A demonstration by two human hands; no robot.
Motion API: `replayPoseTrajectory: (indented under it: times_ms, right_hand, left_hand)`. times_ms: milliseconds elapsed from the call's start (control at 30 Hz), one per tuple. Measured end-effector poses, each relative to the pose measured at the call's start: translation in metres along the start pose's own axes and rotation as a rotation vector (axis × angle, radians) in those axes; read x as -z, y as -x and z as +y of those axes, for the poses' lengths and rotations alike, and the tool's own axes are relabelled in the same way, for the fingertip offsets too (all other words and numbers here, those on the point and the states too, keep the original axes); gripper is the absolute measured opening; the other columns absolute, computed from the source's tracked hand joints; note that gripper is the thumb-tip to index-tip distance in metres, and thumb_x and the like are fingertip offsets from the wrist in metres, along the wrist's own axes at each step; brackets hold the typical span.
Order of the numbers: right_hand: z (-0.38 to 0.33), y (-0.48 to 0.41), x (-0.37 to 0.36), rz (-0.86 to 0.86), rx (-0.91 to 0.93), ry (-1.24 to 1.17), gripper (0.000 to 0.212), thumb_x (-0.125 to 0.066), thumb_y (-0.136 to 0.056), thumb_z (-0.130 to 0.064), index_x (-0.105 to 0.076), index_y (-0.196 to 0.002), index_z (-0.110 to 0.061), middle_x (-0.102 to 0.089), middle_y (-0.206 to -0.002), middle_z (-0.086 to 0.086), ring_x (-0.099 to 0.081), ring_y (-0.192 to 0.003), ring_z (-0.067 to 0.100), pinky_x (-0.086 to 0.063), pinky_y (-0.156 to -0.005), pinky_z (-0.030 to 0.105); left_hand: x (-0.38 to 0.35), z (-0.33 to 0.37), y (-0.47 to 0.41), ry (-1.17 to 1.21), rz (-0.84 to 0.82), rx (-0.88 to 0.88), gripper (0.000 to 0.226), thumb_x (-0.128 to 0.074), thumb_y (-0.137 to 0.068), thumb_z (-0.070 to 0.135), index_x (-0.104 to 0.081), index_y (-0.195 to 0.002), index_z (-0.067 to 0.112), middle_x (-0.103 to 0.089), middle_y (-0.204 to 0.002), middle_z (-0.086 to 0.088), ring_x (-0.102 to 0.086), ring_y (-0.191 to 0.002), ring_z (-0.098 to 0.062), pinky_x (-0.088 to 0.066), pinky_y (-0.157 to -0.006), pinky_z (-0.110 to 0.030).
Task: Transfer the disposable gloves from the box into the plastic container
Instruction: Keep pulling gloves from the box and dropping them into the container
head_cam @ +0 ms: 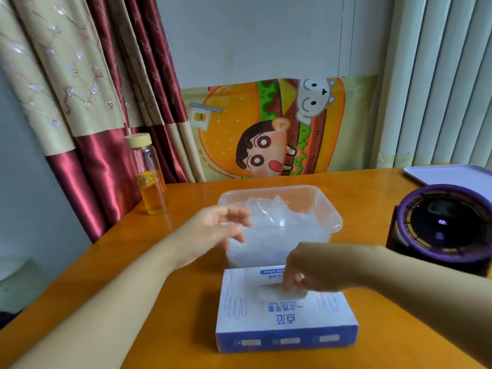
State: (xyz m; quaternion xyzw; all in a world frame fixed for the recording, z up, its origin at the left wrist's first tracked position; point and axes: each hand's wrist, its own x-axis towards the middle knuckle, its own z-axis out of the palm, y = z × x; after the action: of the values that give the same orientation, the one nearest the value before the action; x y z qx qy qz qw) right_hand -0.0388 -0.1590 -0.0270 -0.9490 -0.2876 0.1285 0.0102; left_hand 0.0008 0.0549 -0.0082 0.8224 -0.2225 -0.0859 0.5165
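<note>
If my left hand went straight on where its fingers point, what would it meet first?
Probably the plastic container, its left rim, then the gloves inside; the left hand is blurred, so depth is unclear.

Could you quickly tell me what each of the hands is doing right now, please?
Left hand: blurred by the plastic container; cannot tell whether it holds anything.
Right hand: closed, pinching a glove at the box opening.

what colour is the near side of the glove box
The glove box has a blue near side with small white labels, seen in the head view.
</note>
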Motion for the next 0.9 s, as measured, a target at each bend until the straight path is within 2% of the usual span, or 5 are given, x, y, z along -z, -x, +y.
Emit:
replayPoseTrajectory:
  times_ms: [100,200,333,767,900]
  right_hand:
    - [-0.003,-0.008,-0.013,-0.006,0.021,0.02,0.028,-0.052,-0.096,-0.026,-0.064,-0.121,-0.021,-0.063,-0.117,-0.002,-0.059,-0.097,0.016,-0.047,-0.083,0.021]
    - [-0.003,-0.014,-0.018,0.041,0.054,0.047,0.033,-0.055,-0.094,-0.024,-0.061,-0.126,-0.026,-0.06,-0.118,-0.004,-0.054,-0.096,0.012,-0.034,-0.068,0.012]
    - [-0.006,-0.025,-0.032,0.11,0.088,0.042,0.024,-0.054,-0.095,-0.023,-0.068,-0.114,-0.023,-0.064,-0.111,-0.004,-0.051,-0.086,0.008,-0.03,-0.061,0.009]
    - [-0.01,0.0,-0.017,0.508,0.142,0.058,0.012,-0.054,-0.095,-0.026,-0.065,-0.099,-0.022,-0.058,-0.099,-0.01,-0.056,-0.081,0.012,-0.036,-0.061,0.014]
    - [-0.004,0.013,0.013,0.706,0.118,-0.004,0.013,-0.053,-0.089,-0.026,-0.064,-0.089,-0.019,-0.056,-0.083,-0.009,-0.055,-0.071,0.012,-0.051,-0.064,0.034]
  left_hand:
    - [-0.016,-0.011,0.018,-0.397,-0.253,0.065,0.035,-0.069,-0.087,0.026,-0.058,-0.119,0.034,-0.059,-0.122,0.019,-0.056,-0.111,0.0,-0.046,-0.094,-0.02]
    - [-0.031,-0.02,0.026,-0.813,-0.455,0.082,0.082,-0.071,-0.08,0.049,-0.026,-0.148,0.038,-0.023,-0.153,0.02,-0.022,-0.14,-0.004,-0.021,-0.111,-0.023]
    - [-0.038,-0.025,0.03,-0.851,-0.525,0.134,0.09,-0.068,-0.082,0.049,-0.012,-0.151,0.041,0.003,-0.159,0.019,-0.001,-0.146,-0.008,-0.012,-0.116,-0.031]
    - [-0.041,-0.02,0.028,-0.861,-0.514,0.14,0.077,-0.071,-0.081,0.047,-0.03,-0.143,0.029,-0.036,-0.144,0.005,-0.031,-0.132,-0.017,-0.034,-0.107,-0.034]
    - [-0.042,-0.022,0.028,-0.831,-0.542,0.097,0.073,-0.073,-0.078,0.048,-0.034,-0.138,0.03,-0.044,-0.137,0.006,-0.04,-0.124,-0.016,-0.04,-0.104,-0.037]
